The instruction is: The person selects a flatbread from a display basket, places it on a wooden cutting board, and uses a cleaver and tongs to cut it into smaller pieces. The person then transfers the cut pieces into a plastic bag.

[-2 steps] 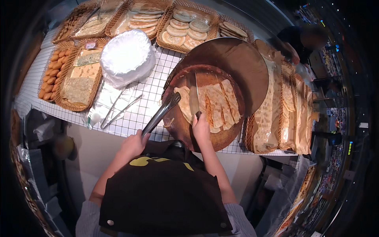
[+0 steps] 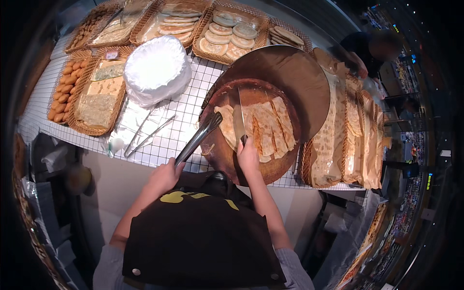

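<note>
On a round wooden chopping board (image 2: 270,169) lies a golden flatbread (image 2: 263,123), cut into several strips that show an orange filling. My right hand (image 2: 248,155) is closed round the handle of a knife (image 2: 239,118), whose blade lies across the bread left of the cut strips. A pair of metal tongs (image 2: 197,140) is gripped in my left hand (image 2: 166,175); the tips rest at or just over the bread's left piece. I cannot tell whether the tips touch it. A curved brown guard (image 2: 311,92) rises round the board's far side.
Left of the board stand a plastic-wrapped white stack (image 2: 154,70) and a second pair of tongs (image 2: 147,137). Wicker baskets hold round flatbreads (image 2: 227,36), brown eggs (image 2: 63,94) and sheet breads (image 2: 326,140). Another person (image 2: 369,50) stands beyond the counter at the right.
Hardly anything differs. The whole view has shifted by a few pixels; both hands keep their hold on the knife and the tongs.
</note>
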Tool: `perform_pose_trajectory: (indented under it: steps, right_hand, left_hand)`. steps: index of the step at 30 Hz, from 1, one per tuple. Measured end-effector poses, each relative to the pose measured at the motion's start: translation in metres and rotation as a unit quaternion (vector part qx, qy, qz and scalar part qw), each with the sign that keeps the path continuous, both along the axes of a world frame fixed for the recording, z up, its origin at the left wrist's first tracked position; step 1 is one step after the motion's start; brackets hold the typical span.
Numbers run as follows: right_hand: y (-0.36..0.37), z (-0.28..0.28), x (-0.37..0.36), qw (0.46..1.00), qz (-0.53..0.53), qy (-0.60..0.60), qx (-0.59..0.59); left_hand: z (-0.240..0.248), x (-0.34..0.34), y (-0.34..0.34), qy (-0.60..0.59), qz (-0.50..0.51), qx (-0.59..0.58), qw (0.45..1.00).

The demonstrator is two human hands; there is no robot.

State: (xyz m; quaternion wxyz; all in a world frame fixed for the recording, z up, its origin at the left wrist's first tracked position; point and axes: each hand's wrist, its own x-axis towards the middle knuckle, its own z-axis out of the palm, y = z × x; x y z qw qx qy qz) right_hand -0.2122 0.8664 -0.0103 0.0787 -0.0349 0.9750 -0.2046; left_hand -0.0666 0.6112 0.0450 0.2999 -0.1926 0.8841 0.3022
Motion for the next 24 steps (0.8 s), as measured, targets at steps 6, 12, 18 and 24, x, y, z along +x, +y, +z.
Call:
perform_pose_trajectory:
  steps: [6,12,18,24]
  right_hand:
    - [-0.014,0.082,0.025,0.954,-0.053,0.216,-0.201]
    - [0.011,-0.001,0.094,0.999,-0.044,-0.015,0.027]
    - [0.083,0.033,0.142,0.986,-0.061,-0.156,-0.007]
    - [0.127,0.105,0.115,0.991,-0.093,-0.088,-0.025]
  left_hand:
    - [0.013,-0.005,0.002,-0.008,0.017,0.004,1.000]
    - [0.005,-0.002,0.014,0.032,0.002,-0.055,0.998]
    - [-0.007,-0.004,0.012,0.069,-0.021,-0.091,0.993]
    - [0.020,-0.001,0.013,0.018,0.024,-0.021,0.999]
